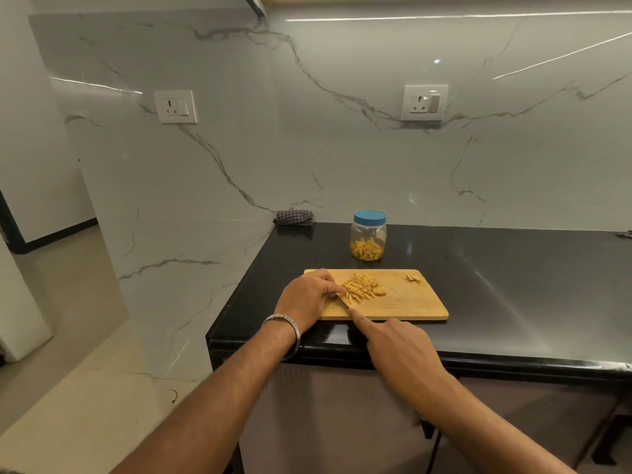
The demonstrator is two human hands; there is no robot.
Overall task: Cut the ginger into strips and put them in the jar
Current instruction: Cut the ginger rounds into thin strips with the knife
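Ginger (363,289) piled mid-board (410,304), near the worktop's (513,285) left front corner. Left hand (307,297) curled, fingertips pinching strips; right hand (398,347) gripping knife (343,300), forefinger straight along it. Jar (368,236) capped, just behind board.

Pale yellow ginger strips (363,289) on a light tan wooden cutting board (410,302) — board grain faintly mottled. Clear plastic jar (368,239) with a bright blue lid (369,217), more yellow strips inside. Glossy black stone counter (496,268). White marble-look wall panels (307,131) with thin grey veining. Dark checked cloth (294,217) by the wall, probably navy and white. White switch sockets (424,102), one with a small red light. Silver metal bangle (285,328) — engraved lettering.
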